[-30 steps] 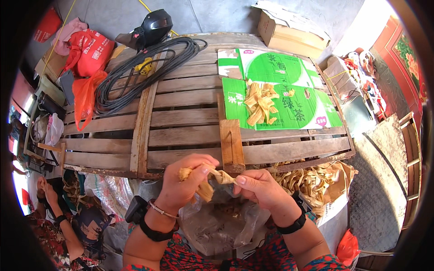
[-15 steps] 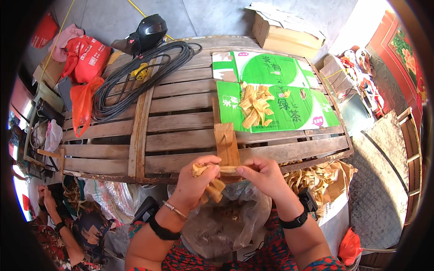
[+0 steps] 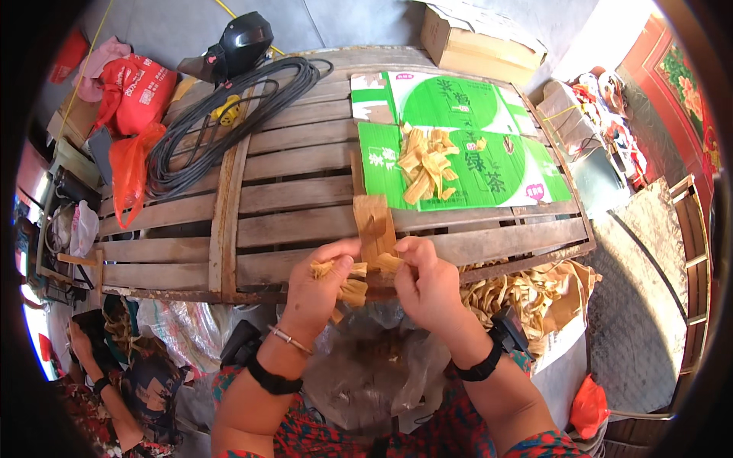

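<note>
Left hand (image 3: 311,296), right hand (image 3: 431,284): both pinching tan strips (image 3: 353,292).
Just beyond hands: wooden block (image 3: 373,221); farther, green cardboard (image 3: 508,179).

Crinkled tan strips (image 3: 352,292) poke from the left hand (image 3: 311,294), a short piece (image 3: 388,262) from the right hand (image 3: 432,288).

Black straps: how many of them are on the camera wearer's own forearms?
2: one black strap on the left forearm, another black strap on the right forearm. Neither is hidden.
</note>
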